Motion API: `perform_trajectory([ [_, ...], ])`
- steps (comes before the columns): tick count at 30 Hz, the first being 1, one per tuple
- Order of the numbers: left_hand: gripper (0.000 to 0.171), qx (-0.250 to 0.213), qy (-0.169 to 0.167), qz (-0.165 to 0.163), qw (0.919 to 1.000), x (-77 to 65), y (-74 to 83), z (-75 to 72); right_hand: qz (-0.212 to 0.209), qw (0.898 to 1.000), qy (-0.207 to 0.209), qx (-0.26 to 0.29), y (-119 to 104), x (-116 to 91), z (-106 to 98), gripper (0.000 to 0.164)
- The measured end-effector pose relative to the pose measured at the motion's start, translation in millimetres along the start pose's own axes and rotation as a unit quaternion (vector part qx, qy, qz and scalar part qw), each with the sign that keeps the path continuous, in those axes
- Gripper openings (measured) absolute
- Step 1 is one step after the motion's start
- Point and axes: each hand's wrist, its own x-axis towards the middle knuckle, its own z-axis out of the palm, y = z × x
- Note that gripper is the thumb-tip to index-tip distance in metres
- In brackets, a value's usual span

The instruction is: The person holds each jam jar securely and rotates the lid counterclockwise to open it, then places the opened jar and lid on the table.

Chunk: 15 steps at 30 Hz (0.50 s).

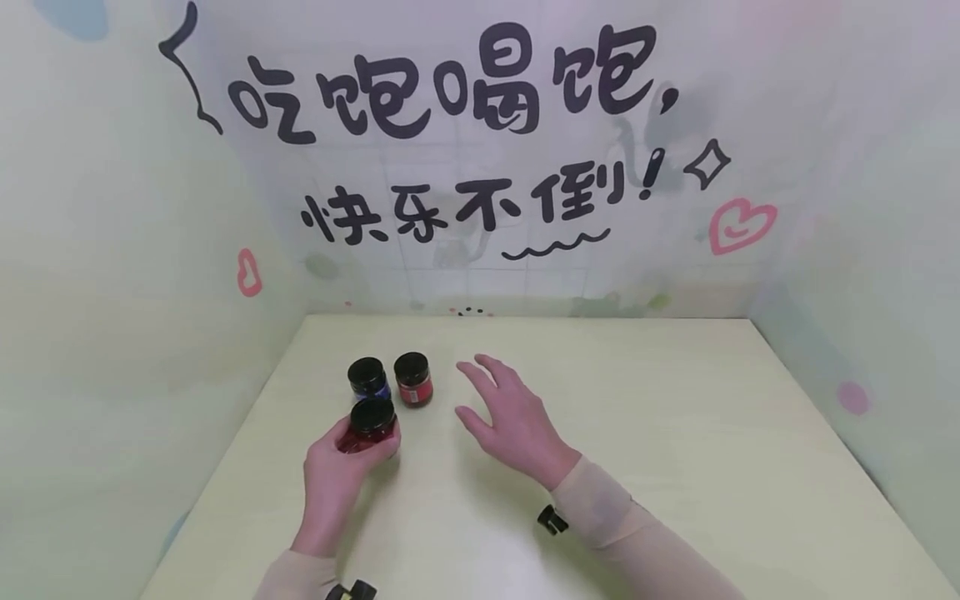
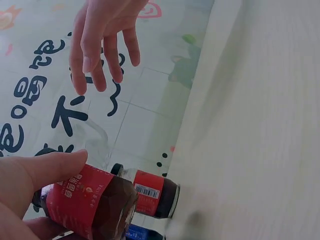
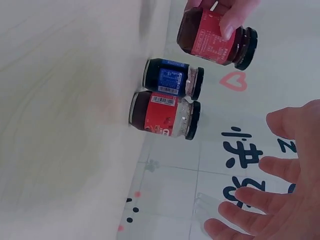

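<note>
One held jar (image 1: 372, 419) in head view, left grip (image 1: 330, 475) curled round it, just this side of the blue-labelled jar (image 1: 367, 377) on the desk (image 1: 637, 400); right grip (image 1: 517, 421) empty, fingers spread, right of the red-labelled jar (image 1: 414, 381), apart. Left wrist: thumb (image 2: 57, 166) over label (image 2: 92, 190). Right wrist: held jar's long axis near upright, base apparently off desk.

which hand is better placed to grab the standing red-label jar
Probably the right hand: it is empty and near the standing red-label jar, while the left hand holds the other red-label jar.
</note>
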Motion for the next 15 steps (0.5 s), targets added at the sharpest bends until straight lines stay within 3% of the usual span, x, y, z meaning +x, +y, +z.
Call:
perform_trajectory([
  [10,0.058,-0.034,-0.016,0.043,0.9984,-0.6,18.5,22.9,-0.008,1.0,0.018,-0.022,10.1,7.1,-12.4,0.056],
  [15,0.065,-0.039,-0.021,0.05,0.9978,-1.7,24.2,29.8,-0.016,0.999,0.028,-0.02,10.7,6.6,-14.1,0.055],
])
